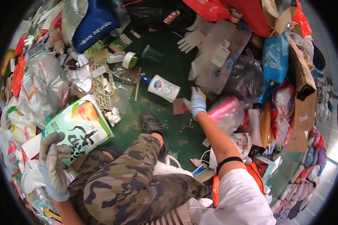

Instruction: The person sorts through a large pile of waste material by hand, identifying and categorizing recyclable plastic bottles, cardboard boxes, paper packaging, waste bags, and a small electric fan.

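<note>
My left hand (pixel 55 168), in a pale work glove with greyed fingertips, is raised in front of a green and white printed package (pixel 82 129). Its fingers are bent but apart, with nothing visible between them. My right hand (pixel 196 102), gloved too, reaches low over the green floor with fingers spread. Just left of it lies a white pump bottle (pixel 163 88) with a blue top, on its side. A small brown checked piece (pixel 178 106) is beside my right fingers. A bit of something yellow (pixel 204 96) shows at that hand's edge, too small to name.
A loose white glove (pixel 191 40), a clear cup (pixel 153 54) and a green-and-white jar (pixel 130 60) lie farther off. Bags and mixed waste ring the floor, including a blue bag (pixel 95 28) and a black bag (pixel 248 73). Cardboard (pixel 303 112) stands at right.
</note>
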`<act>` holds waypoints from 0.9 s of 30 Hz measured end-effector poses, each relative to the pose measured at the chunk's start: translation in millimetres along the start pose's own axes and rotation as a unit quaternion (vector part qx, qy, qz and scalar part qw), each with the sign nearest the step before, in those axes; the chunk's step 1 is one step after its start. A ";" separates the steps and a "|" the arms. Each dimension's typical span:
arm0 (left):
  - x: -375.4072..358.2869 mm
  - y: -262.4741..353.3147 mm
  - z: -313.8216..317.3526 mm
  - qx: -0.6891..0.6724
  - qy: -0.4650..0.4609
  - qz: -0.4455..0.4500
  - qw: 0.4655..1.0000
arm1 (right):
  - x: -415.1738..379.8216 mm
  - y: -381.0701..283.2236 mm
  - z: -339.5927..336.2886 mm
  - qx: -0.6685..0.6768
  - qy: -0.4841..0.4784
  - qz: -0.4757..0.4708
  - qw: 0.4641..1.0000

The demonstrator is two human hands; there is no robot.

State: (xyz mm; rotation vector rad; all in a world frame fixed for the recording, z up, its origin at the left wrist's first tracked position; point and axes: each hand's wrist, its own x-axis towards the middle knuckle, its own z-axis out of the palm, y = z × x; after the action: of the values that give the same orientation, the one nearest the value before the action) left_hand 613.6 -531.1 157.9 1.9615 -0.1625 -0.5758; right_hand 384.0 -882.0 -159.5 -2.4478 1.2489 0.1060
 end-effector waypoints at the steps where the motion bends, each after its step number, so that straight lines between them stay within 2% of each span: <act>1: -0.4 1.2 0.1 -0.019 -0.008 -0.002 1.000 | 3.6 -7.7 -4.3 0.006 -0.006 -0.046 0.999; 2: -0.6 1.9 0.4 -0.040 -0.012 -0.002 0.999 | 7.3 -19.2 -4.7 0.012 -0.011 -0.096 0.995; 4: -0.5 -0.2 -0.7 -0.031 -0.011 -0.003 0.999 | 12.5 -55.7 6.3 -0.013 -0.028 -0.128 0.991; 5: -0.5 -1.6 -1.5 -0.031 -0.008 -0.004 0.999 | 15.0 -72.3 20.1 -0.089 -0.006 -0.143 0.986; 6: -0.5 -2.9 -2.2 -0.033 0.002 -0.004 0.999 | 20.2 -88.9 26.9 -0.078 -0.003 -0.172 0.982; 8: 0.5 -4.6 -5.9 -0.040 -0.019 0.001 0.999 | 29.1 -117.4 31.3 -0.127 -0.183 -0.049 0.974; 10: -0.6 3.2 -5.4 -0.088 -0.015 -0.027 0.996 | 21.8 -139.1 24.7 -0.071 -0.187 -0.074 0.977; 11: 0.7 4.3 -7.2 -0.094 -0.031 -0.024 0.995 | 11.2 -151.3 18.2 0.163 -0.233 -0.046 0.958; 12: 2.0 5.6 -9.9 -0.103 -0.043 -0.021 0.994 | -0.6 -161.7 10.3 0.382 -0.281 -0.016 0.880; 13: 2.1 10.1 -13.2 -0.084 -0.082 -0.025 0.993 | -9.3 -168.8 4.4 0.496 -0.313 -0.020 0.810; 14: 3.5 5.1 -5.6 -0.195 -0.089 0.011 0.977 | -13.5 -176.6 6.4 0.595 -0.361 -0.026 0.718; 15: 15.7 -11.2 5.7 -0.187 -0.071 0.059 0.978 | -9.9 -175.7 22.9 0.631 -0.344 -0.141 0.681; 16: 27.6 -26.4 18.0 -0.179 -0.050 0.107 0.977 | -23.0 -193.6 -11.9 0.646 -0.417 -0.123 0.628; 17: 30.5 -21.9 22.5 -0.183 -0.056 0.078 0.978 | -27.1 -209.8 -34.9 0.657 -0.456 -0.114 0.589; 18: 34.6 -17.5 26.8 -0.188 -0.061 0.049 0.979 | -22.0 -216.1 -46.6 0.673 -0.506 -0.063 0.536; 19: 32.6 -8.6 25.8 -0.096 0.016 0.106 0.990 | -37.0 -242.2 -79.3 0.675 -0.501 -0.200 0.504; 20: 40.2 -18.7 36.9 -0.026 0.146 0.140 0.979 | -39.4 -254.5 -93.6 0.666 -0.472 -0.252 0.520; 21: 21.7 4.8 16.0 -0.197 0.004 0.122 0.973 | -55.5 -285.1 -115.0 0.654 -0.500 -0.290 0.488; 22: 15.6 13.7 12.7 -0.293 0.036 0.153 0.943 | -54.2 -298.1 -126.7 0.622 -0.479 -0.318 0.532; 24: 0.6 20.7 -10.8 -0.481 0.032 0.129 0.866 | -64.3 -329.5 -136.0 0.590 -0.465 -0.320 0.577; 26: -27.8 25.6 -47.4 -0.544 0.097 0.204 0.808 | -105.7 -366.7 -163.0 0.522 -0.446 -0.373 0.624; 27: -38.9 21.4 -70.1 -0.506 0.164 0.198 0.823 | -133.9 -379.4 -182.4 0.479 -0.458 -0.411 0.626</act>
State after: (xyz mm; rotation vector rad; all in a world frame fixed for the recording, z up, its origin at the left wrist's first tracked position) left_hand 614.9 -469.7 213.6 0.9041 -0.0235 0.0101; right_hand 584.7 -647.8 156.7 -1.3483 -0.3282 0.2835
